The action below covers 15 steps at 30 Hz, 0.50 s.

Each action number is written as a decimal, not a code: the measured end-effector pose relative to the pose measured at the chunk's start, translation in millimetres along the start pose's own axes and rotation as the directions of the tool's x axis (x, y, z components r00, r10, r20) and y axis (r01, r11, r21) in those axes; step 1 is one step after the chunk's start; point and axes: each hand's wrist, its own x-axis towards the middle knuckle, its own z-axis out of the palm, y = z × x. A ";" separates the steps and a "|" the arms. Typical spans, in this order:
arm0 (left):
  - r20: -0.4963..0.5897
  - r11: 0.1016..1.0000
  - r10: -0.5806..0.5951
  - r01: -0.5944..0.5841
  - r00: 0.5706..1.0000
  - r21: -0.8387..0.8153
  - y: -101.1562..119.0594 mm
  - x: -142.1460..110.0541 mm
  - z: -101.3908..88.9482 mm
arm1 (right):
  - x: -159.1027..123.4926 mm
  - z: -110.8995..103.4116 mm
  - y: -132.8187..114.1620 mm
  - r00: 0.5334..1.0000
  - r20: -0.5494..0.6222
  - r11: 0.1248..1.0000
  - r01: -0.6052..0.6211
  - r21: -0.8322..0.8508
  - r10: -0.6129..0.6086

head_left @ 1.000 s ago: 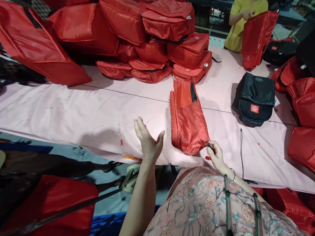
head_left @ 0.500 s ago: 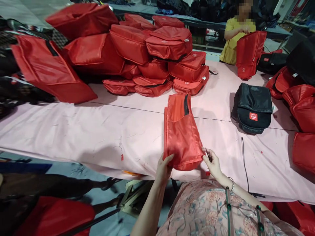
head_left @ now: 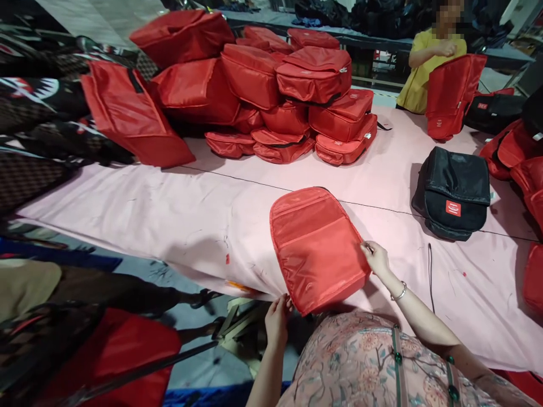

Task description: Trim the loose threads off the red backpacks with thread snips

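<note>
Left hand [head_left: 277,323]: low, just off the table's near edge; forearm angled up from the bottom of the view, fingers bent, thumb and fingertips pinching the lower left edge of the red backpack [head_left: 320,249]. Right hand [head_left: 377,261]: higher, forearm reaching in from lower right, metal bangle [head_left: 399,291] at the wrist; thumb and forefinger pinching the backpack's right edge. Small dark item in this grip, too small to identify. Backpack: between the hands, at the near side of the pink-covered table [head_left: 203,220], broad panel facing up.
</note>
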 end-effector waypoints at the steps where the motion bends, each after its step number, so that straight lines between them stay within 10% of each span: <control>1: 0.002 1.000 0.000 0.000 1.000 -0.031 2.4 1.1 -0.6 | 7.6 -2.2 13.2 0.999 -0.014 0.997 -0.047 -0.063 0.046; 15: 0.019 0.951 0.187 -0.185 0.982 0.246 -12.2 21.1 13.2 | 25.8 14.0 65.4 0.917 0.107 0.896 -0.398 0.198 0.384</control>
